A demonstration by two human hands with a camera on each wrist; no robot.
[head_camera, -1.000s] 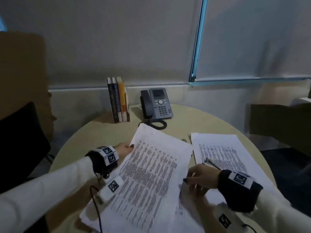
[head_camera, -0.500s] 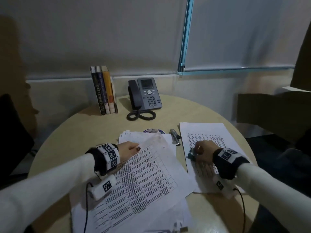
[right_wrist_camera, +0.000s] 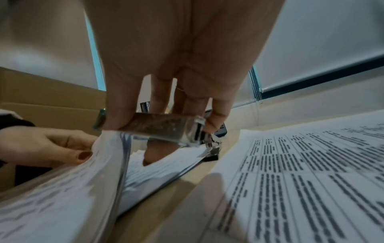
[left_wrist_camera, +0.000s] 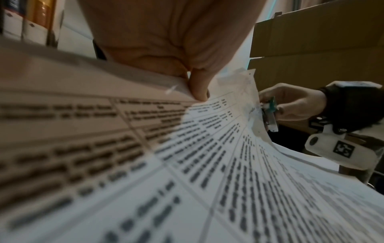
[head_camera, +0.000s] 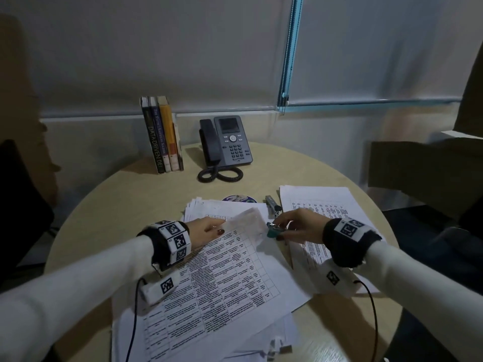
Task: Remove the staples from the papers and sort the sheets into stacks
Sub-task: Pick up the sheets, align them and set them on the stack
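Observation:
A stapled bundle of printed sheets (head_camera: pixel 230 273) lies in front of me on the round table (head_camera: pixel 109 205). My left hand (head_camera: pixel 219 227) pinches its far edge, and the top right corner (head_camera: pixel 249 220) is bent upward. My right hand (head_camera: pixel 278 231) grips a green and metal staple remover (head_camera: pixel 273 229) right at that corner. The left wrist view shows my thumb (left_wrist_camera: pixel 199 89) on the paper and the remover (left_wrist_camera: pixel 269 111) against the curled corner. In the right wrist view the remover (right_wrist_camera: pixel 166 129) sits between my fingers above the bundle's edge (right_wrist_camera: pixel 116 148).
A stack of loose sheets (head_camera: pixel 332 205) lies to the right, another pile (head_camera: pixel 206 206) behind the bundle. A stapler (head_camera: pixel 273 208) and a disc (head_camera: pixel 239 198) lie between them. Books (head_camera: pixel 162 134) and a desk phone (head_camera: pixel 230 141) stand at the back. A cardboard box (head_camera: pixel 418 173) is at the right.
The bundle has come down flat on the table. My right hand moved from the right stack leftward with the staple remover to the bundle's corner. The left hand has bent that corner up.

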